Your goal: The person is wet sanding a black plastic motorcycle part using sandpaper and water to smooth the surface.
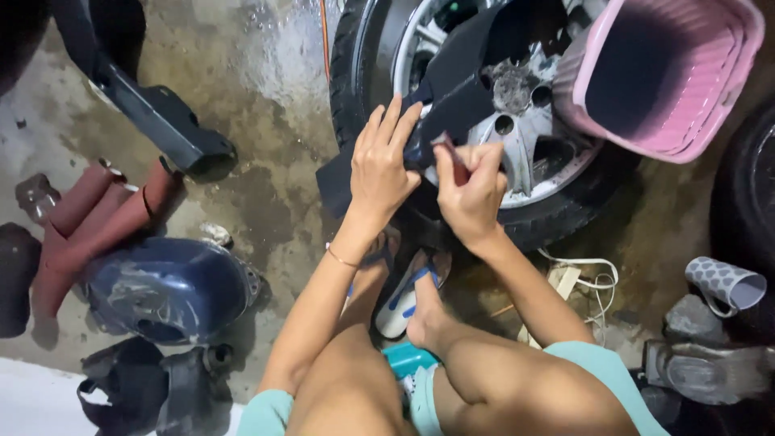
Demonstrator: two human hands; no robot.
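Two bare hands at work over a wheel lying flat on wet concrete. Far left: a dark plastic body panel (153,113), red-brown panels (97,214) nearer, a dark blue rounded cover (165,287) nearest. Centre: a long black plastic panel (452,97) lies slanted across the wheel (525,153). Left hand (379,169) rests flat on the panel's near-left end, fingers spread wide and pointing far, wrist bent, a thin bracelet at the wrist. Right hand (472,190), just beside it, is pinched tight around a small reddish-brown piece (454,157) pressed against the panel's edge, forearm angled in from the near right. Right: a pink basket (670,81) tilted on the wheel; a patterned grey cup (725,282) lies on the floor.
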